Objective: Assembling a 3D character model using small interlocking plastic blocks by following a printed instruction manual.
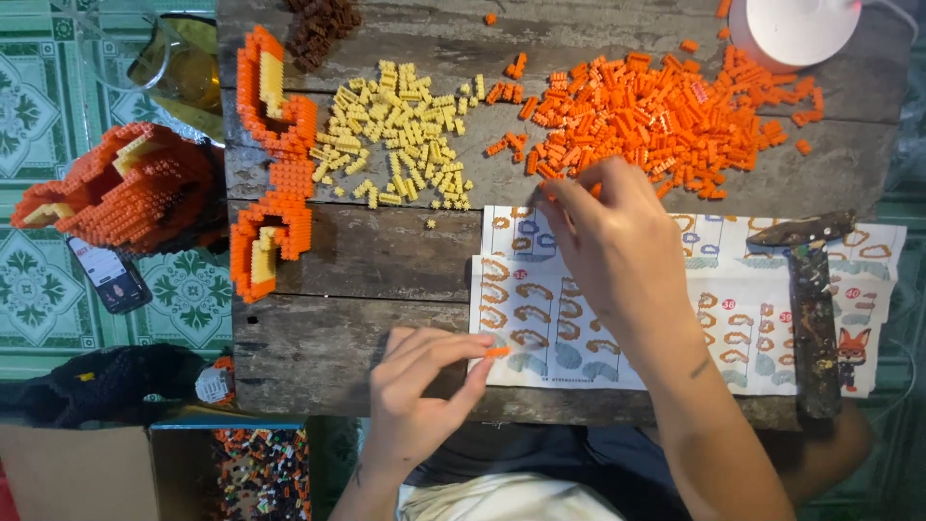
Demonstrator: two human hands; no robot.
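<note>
Head view: left hand (424, 386) pinches an orange brick (498, 352); right hand (617, 246), fingers curled, reaches the orange pile (666, 116).

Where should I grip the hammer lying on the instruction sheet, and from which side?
Probably by the handle, from above. The hammer lies flat on the instruction sheet at the table's right end, its head toward the orange bricks. The handle's middle is bare, and the right hand is nearest it; the left hand holds a small orange brick.
</note>
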